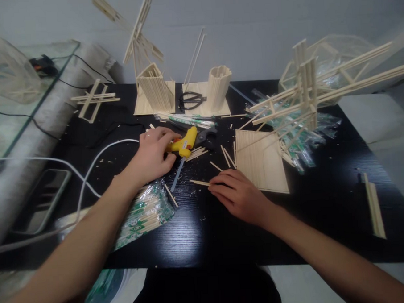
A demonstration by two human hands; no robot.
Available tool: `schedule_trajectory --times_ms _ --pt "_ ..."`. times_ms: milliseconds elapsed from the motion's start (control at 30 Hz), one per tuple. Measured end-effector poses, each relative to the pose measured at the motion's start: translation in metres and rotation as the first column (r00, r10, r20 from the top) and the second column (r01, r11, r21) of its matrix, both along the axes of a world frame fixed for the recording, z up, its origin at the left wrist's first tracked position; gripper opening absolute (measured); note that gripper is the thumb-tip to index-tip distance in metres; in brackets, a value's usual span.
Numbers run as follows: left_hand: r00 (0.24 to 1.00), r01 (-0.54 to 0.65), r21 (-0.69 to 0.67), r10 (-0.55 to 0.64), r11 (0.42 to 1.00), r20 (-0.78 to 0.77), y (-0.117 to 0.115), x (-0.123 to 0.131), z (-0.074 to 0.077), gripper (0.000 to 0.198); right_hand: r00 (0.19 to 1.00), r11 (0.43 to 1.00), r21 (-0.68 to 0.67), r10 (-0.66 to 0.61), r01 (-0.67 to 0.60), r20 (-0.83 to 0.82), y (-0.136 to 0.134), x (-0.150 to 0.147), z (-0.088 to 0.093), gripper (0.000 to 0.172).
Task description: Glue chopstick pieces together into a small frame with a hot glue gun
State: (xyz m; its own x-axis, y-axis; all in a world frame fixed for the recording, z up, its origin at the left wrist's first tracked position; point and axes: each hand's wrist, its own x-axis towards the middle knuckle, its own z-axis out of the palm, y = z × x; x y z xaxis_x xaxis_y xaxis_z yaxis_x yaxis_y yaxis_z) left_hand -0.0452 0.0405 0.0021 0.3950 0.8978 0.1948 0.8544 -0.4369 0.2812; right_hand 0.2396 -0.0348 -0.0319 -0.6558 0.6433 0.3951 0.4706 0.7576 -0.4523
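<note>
My left hand (pixel 155 153) is curled over the near end of a yellow hot glue gun (pixel 187 142); its palm hides part of the gun. A translucent glue stick (pixel 178 175) juts from the gun toward me. My right hand (pixel 239 196) pinches a short wooden stick (pixel 200 183) just above the black table, its free end pointing left. Beside the right hand lies a flat panel of wooden sticks (pixel 261 160). Short cut sticks (pixel 197 154) lie between the gun and the panel.
Two stick towers (pixel 154 89) (pixel 219 88) stand on square bases at the back. Stick frames (pixel 308 84) rise at the right, near plastic wrappers. A bag of sticks (pixel 144 212), a phone (pixel 41 201) and a white cable (pixel 85 176) lie left. Black-framed glasses (pixel 191 99) rest between the towers.
</note>
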Motion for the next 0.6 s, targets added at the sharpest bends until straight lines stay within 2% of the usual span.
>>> schedule_trajectory --times_ms 100,267,433,600 --pt "1.000 0.018 -0.030 -0.019 0.999 -0.014 -0.0005 0.0052 -0.0051 0.050 0.999 0.999 -0.017 -0.029 0.028 -0.027 0.0009 0.0003 -0.0019 0.019" --pt "1.000 -0.027 -0.029 0.028 0.999 0.010 -0.0004 0.0089 -0.0071 0.046 0.994 0.990 -0.116 -0.089 0.081 -0.067 0.0019 -0.0011 -0.0015 0.011" --pt "0.998 -0.067 -0.090 0.067 0.994 -0.004 -0.0004 0.0088 -0.0081 0.050 0.995 0.975 -0.199 -0.098 0.095 -0.007 0.0037 0.0011 0.0018 0.010" --pt "1.000 -0.025 -0.139 0.026 0.990 0.000 -0.0004 0.0109 -0.0077 0.050 0.994 0.972 -0.209 -0.103 0.111 0.046 0.0034 0.0030 0.0000 0.007"
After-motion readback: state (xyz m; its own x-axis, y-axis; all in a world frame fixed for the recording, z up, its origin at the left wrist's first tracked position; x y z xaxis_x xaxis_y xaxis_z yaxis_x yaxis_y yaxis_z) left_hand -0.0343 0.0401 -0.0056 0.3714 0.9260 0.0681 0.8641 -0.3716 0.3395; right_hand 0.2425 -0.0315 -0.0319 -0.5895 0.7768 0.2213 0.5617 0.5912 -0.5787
